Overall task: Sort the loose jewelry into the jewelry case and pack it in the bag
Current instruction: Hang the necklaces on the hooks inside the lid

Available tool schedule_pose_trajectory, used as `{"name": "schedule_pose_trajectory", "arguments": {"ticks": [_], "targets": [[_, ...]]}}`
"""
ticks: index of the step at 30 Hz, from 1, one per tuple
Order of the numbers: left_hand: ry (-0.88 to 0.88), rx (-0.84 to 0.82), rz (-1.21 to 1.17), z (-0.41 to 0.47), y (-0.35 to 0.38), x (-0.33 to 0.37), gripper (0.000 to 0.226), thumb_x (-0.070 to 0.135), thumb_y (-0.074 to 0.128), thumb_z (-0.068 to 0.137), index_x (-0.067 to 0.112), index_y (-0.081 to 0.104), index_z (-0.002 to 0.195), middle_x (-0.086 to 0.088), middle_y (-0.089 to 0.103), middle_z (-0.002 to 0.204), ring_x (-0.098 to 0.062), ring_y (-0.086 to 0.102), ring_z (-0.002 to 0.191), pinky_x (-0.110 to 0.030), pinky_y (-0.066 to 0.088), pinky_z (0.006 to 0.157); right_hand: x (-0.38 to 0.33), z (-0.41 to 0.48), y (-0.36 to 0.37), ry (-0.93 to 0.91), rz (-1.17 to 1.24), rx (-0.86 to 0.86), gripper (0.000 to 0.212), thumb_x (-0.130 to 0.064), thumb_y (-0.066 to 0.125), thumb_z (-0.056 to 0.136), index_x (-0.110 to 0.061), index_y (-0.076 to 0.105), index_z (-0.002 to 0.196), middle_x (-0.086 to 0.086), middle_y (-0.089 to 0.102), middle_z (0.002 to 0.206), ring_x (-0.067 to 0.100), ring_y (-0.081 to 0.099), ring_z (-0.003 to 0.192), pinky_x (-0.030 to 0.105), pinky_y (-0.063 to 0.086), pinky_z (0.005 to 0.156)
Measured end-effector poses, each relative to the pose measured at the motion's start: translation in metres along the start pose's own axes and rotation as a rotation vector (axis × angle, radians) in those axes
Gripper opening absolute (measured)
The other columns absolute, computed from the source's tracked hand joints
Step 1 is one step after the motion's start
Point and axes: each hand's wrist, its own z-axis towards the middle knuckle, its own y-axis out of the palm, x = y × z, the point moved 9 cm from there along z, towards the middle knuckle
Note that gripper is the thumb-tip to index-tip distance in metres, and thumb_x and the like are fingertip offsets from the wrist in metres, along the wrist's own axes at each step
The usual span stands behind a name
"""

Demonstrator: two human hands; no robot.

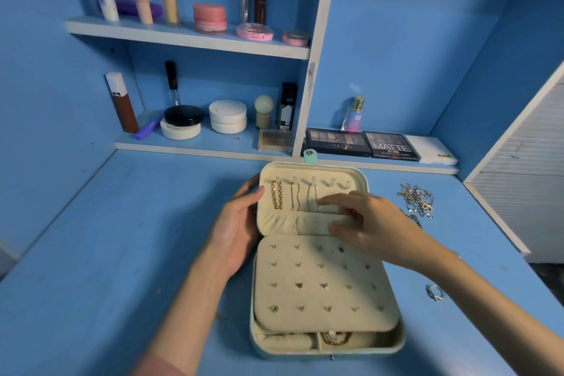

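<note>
Head view: a blue desk carries the jewelry case; blue walls rise behind the case.
Shelves: 2 shelves behind the case and to its left hold cosmetic tubes, jars and compacts.
Ledge: 3 flat palettes lie just behind the case, with a perfume bottle behind them.
Lid: the lid stands raised at the case's far side; 3 gold chains hang from hooks on its cream lining, above a gathered pocket.
Earring panel: the cream earring panel lies over the case's base, with a few small studs in its holes.
Base compartment: at the case's near edge, a gold chain lies in the compartment.
Left hand: the left hand grips the lid's left edge, thumb on the lining, fingers behind.
Right hand: the right hand has its fingers straight, touching the lining right of the 3rd chain, thumb on the pocket.
Loose jewelry: a silver tangle lies on the desk right of the lid; a silver ring lies right of the base.
</note>
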Motion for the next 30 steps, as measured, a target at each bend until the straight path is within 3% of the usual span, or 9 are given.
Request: {"name": "schedule_pose_trajectory", "arguments": {"ticks": [3, 8, 13, 24, 30], "targets": [[-0.011, 0.010, -0.018, 0.0002, -0.0006, -0.0014, 0.049, 0.013, 0.052, 0.081, 0.014, 0.056, 0.130, -0.008, 0.070, 0.112, -0.019, 0.067, 0.094, -0.030, 0.054, 0.075, 0.0002, 0.0000, 0.0006, 0.003, -0.010, -0.003, 0.034, -0.020, 0.060, 0.084, -0.034, 0.065, 0.114, -0.018, 0.047, 0.079, 0.006, 0.043, 0.077, 0.023, 0.034, 0.072], [-0.020, 0.022, -0.011, -0.0005, -0.0016, -0.0017, 0.050, 0.014, 0.052, 0.080, 0.013, 0.056, 0.130, -0.010, 0.068, 0.118, -0.020, 0.065, 0.098, -0.032, 0.052, 0.079, -0.0026, 0.0005, -0.0003, -0.010, 0.003, -0.007, 0.042, -0.019, 0.059, 0.083, -0.039, 0.058, 0.121, -0.014, 0.045, 0.073, 0.000, 0.042, 0.069, 0.023, 0.032, 0.066], [-0.020, 0.025, -0.002, -0.0008, -0.0015, -0.0014, 0.049, 0.015, 0.053, 0.080, 0.014, 0.056, 0.129, -0.009, 0.069, 0.116, -0.020, 0.066, 0.099, -0.033, 0.052, 0.078, -0.0034, 0.0008, 0.0006, -0.009, -0.010, -0.023, 0.039, -0.020, 0.057, 0.086, -0.040, 0.061, 0.120, -0.019, 0.047, 0.081, 0.006, 0.041, 0.084, 0.022, 0.034, 0.075], [-0.014, 0.022, 0.007, -0.0023, -0.0002, -0.0001, 0.051, 0.017, 0.054, 0.076, 0.015, 0.057, 0.128, -0.008, 0.069, 0.116, -0.020, 0.066, 0.099, -0.032, 0.052, 0.077, -0.0017, 0.0008, 0.0010, -0.018, -0.008, -0.030, 0.040, -0.020, 0.058, 0.084, -0.038, 0.060, 0.120, -0.021, 0.043, 0.074, -0.007, 0.041, 0.067, 0.019, 0.031, 0.064], [-0.001, 0.008, 0.016, -0.0016, 0.0001, 0.0002, 0.051, 0.017, 0.054, 0.077, 0.016, 0.057, 0.128, -0.006, 0.071, 0.110, -0.018, 0.067, 0.095, -0.031, 0.053, 0.075, 0.0019, 0.0006, -0.0021, -0.010, 0.035, -0.035, 0.037, -0.016, 0.059, 0.086, -0.031, 0.059, 0.119, -0.009, 0.049, 0.066, 0.002, 0.047, 0.059, 0.015, 0.035, 0.058]]}}
